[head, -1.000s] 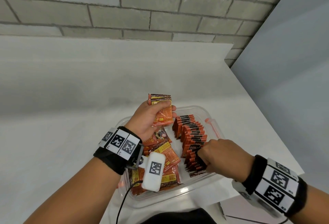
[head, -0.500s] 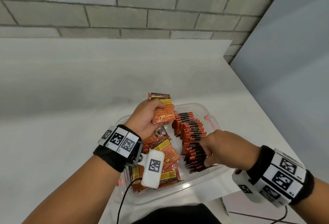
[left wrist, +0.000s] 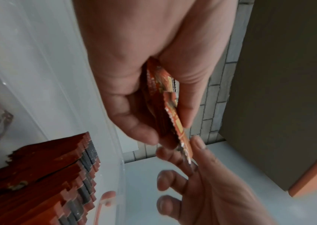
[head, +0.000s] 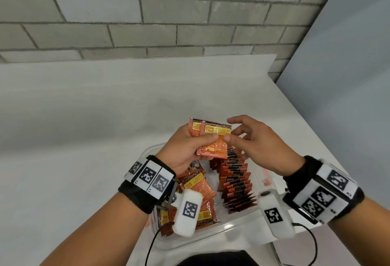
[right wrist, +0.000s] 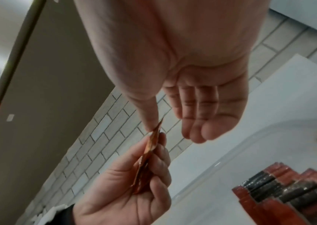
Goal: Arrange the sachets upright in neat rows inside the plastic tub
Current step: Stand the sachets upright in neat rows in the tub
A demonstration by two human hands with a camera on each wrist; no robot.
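My left hand (head: 200,132) holds a few orange sachets (head: 215,147) fanned out above the clear plastic tub (head: 211,236). My right hand (head: 229,130) meets it from the right. Its thumb (left wrist: 198,143) and a finger pinch the edge of the front sachet (left wrist: 180,134); in the right wrist view the thumb tip touches that sachet (right wrist: 150,152). The other right fingers (right wrist: 194,130) hang loosely curled. Inside the tub, a row of upright sachets (head: 234,179) runs along the right side, and loose sachets (head: 198,189) lie flat in a pile on the left.
The tub sits near the front right corner of a white table (head: 84,139). A grey brick wall (head: 147,23) stands behind, and a grey panel (head: 348,75) lies beyond the table's right edge. A black cable (head: 152,244) hangs from my left wrist.
My right hand has left the upright row in the tub and risen to the sachets in my left hand, now pinching the front one. My left hand stayed raised, holding them.
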